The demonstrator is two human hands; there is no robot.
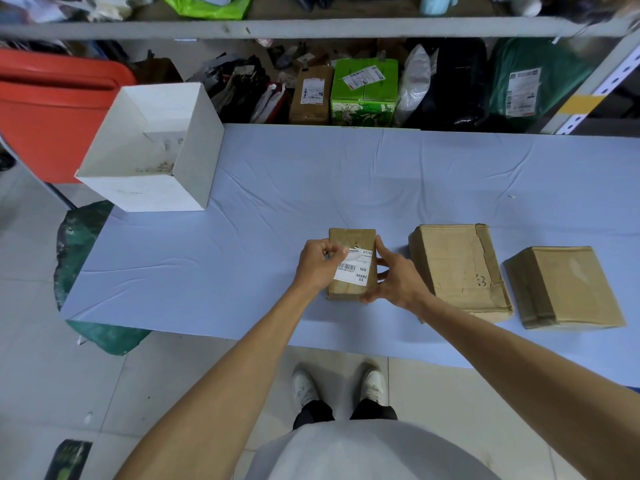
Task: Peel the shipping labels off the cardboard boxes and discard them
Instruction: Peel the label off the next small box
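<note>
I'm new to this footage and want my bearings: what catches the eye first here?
Two bare hands at the centre: the left hand pinches the corner of a white shipping label on a small cardboard box, which the right hand steadies. Two larger brown boxes lie to their right on the blue tablecloth, and an open white box sits far left.

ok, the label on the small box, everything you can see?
The label is white paper with a barcode and black print, "MX" among it. It lies on top of the small box on the table's blue cloth. The left hand pinches its upper left corner, lifting it slightly; the right hand braces the box's right side.
</note>
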